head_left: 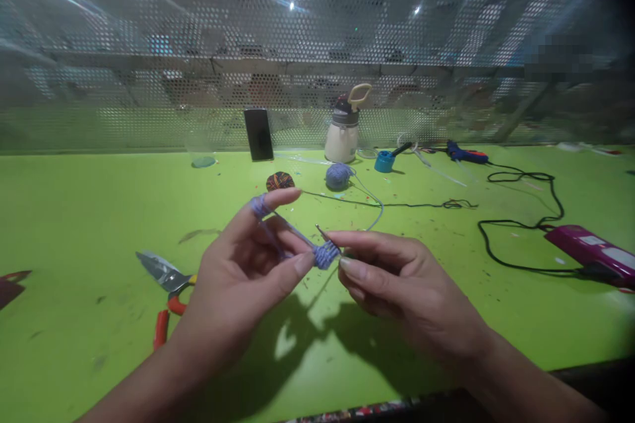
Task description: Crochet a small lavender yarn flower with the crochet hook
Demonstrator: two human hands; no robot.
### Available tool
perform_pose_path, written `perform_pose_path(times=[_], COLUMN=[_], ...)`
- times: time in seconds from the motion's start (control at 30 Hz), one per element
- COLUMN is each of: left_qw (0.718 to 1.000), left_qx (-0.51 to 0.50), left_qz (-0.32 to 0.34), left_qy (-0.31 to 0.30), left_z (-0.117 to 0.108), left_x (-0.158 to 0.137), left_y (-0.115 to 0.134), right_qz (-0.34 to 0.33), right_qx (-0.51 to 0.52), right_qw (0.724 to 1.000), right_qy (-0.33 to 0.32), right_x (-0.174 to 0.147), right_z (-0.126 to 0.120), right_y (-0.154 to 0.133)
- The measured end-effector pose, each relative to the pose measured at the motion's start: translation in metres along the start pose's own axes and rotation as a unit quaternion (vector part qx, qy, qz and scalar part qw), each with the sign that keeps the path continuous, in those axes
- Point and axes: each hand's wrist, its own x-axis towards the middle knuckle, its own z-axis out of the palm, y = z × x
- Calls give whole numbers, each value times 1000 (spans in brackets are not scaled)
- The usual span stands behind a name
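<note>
Between thumb and fingers, my left hand (248, 264) pinches a small piece of purple crochet work (325, 255). Purple yarn (259, 206) is wound round its raised index finger and runs down to the piece. My right hand (397, 271) is closed on a thin metal crochet hook (321, 231), whose tip points up and left at the piece; most of the shaft is hidden by the fingers. Behind the hands sits a purple yarn ball (338, 176), with a strand trailing to the right. A dark multicoloured yarn ball (280, 182) lies left of it.
Scissors (166, 274) with red handles lie by my left wrist. Along the back stand a phone (258, 135), a white bottle (341, 135) and a blue pot (384, 160). A glue gun (466, 153), black cable and magenta power strip (590, 251) lie right, before a perforated metal screen (307, 33).
</note>
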Motion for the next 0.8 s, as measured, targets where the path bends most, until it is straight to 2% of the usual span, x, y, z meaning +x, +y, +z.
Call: perform_pose_path(times=[0.37, 0.5, 0.67, 0.8], left_qw=[990, 992, 996, 998], left_qx=[-110, -103, -68, -23], left_qz=[-91, -71, -6, 21], left_qy=[6, 2, -51, -49], left_z=[1, -2, -6, -8], left_x=[-2, -2, 2, 3], left_y=[7, 4, -8, -12], right_qz=[23, 27, 27, 29], right_qx=[-4, 30, 41, 46], right_qw=[1000, 999, 999, 998], right_qy=[-12, -10, -5, -10], right_x=[1, 3, 5, 8], right_z=[0, -1, -2, -1], right_y=[-1, 0, 1, 2])
